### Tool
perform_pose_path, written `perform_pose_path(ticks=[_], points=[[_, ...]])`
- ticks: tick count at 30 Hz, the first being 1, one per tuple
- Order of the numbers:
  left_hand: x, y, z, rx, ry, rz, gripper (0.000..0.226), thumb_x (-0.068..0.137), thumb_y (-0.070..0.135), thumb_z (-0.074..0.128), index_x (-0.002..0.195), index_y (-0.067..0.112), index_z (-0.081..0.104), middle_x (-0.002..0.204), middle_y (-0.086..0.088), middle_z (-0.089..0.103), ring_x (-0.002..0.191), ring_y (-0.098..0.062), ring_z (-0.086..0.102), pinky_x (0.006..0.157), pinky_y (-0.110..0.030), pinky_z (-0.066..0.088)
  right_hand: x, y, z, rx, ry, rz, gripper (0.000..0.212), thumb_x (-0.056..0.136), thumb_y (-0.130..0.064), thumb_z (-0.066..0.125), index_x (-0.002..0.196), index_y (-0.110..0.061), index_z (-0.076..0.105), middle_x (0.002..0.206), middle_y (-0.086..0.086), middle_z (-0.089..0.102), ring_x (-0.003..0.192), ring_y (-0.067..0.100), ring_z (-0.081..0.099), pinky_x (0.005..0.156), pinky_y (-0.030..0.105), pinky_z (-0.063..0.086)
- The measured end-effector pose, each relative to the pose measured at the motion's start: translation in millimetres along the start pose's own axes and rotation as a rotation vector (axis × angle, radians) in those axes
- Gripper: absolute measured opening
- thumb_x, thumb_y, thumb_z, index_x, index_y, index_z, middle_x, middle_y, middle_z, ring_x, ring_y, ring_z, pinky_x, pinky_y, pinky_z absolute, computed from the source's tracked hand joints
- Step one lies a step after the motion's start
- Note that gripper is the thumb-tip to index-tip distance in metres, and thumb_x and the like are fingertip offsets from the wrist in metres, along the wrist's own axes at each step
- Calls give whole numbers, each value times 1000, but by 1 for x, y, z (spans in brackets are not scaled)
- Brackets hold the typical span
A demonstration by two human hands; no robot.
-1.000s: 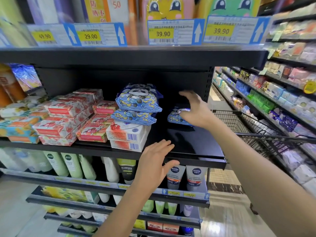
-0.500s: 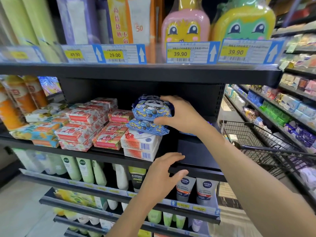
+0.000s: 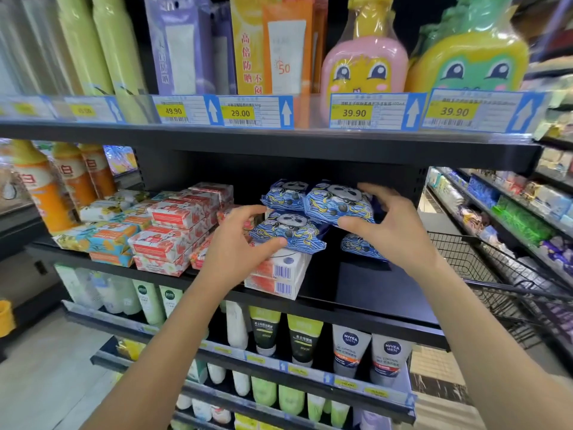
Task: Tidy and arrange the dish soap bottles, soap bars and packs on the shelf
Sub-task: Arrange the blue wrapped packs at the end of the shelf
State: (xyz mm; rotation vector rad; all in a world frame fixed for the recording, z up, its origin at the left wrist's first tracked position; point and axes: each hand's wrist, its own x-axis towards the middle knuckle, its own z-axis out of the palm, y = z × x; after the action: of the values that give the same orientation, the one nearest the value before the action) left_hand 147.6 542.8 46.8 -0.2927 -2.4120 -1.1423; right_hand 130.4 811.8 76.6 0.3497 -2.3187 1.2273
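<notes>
**Both hands on panda packs**

The right hand (image 3: 393,231) is gripping a blue panda pack (image 3: 338,206) over the shelf (image 3: 372,293). The left hand (image 3: 235,246) is pinching the lower pack (image 3: 288,231), which is lying on white boxes (image 3: 279,271) at the front edge.
</notes>
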Motion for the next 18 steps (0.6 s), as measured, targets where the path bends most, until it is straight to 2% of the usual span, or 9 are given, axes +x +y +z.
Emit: perform_pose_path(ticks=[3,6,8,10,11,13,14,16,18], points=[[9,-9,6,-78,-104,-78,80,75,36,90,144,24,53,134,11,61,118,-1,58,94,-16,45,-5,8,-5,29,2,34,71,76,-36,89,140,-28,58,131,-6,61,116,10,59,96,22,43],[11,-15,12,-85,-103,-74,81,72,33,92,143,26,53,129,11,62,111,4,60,97,-21,51,-10,14,-10,61,15,82,71,77,-35,88,141,-27,58,131,-7,61,112,3,58,87,10,40],[13,-16,14,-73,-84,-76,81,71,35,92,141,26,53,121,11,60,107,1,58,88,-15,49,-13,17,-12,78,31,108,70,77,-34,88,141,-28,58,131,-8,62,106,-4,57,83,6,38],[15,-13,14,-64,-91,-83,79,70,39,93,138,28,53,111,8,60,97,-4,59,80,-15,50,-16,20,-13,97,39,128,70,77,-33,88,141,-27,59,131,-8,62,105,-7,57,86,10,39],[16,-12,16,-71,-105,-79,78,68,42,93,135,31,55,108,7,62,94,-6,62,81,-23,55,-17,22,-14,104,38,136,71,77,-33,88,141,-27,59,132,-8,62,107,-4,58,90,14,40],[19,-10,18,-53,-116,-62,74,65,47,93,129,36,56,112,7,62,103,-12,64,93,-38,57,-19,24,-16,108,34,149,71,78,-33,88,141,-28,58,133,-8,61,115,4,56,96,22,41],[20,-8,18,-15,-113,-60,77,65,48,92,131,36,55,118,7,56,113,-13,58,100,-38,53,-21,26,-16,110,32,152,71,78,-34,88,141,-29,58,133,-9,60,117,6,56,99,24,42],[20,-7,18,5,-114,-77,83,68,45,92,139,31,51,124,11,48,118,-5,49,102,-28,46,-23,28,-18,114,32,157,71,77,-35,88,141,-30,58,132,-10,61,118,6,56,100,26,42],[21,-8,19,-28,-133,-77,83,70,38,92,140,27,49,117,20,55,102,9,56,87,-11,48,-25,29,-20,117,35,162,70,78,-34,88,141,-30,58,132,-10,62,116,4,57,97,23,41]])
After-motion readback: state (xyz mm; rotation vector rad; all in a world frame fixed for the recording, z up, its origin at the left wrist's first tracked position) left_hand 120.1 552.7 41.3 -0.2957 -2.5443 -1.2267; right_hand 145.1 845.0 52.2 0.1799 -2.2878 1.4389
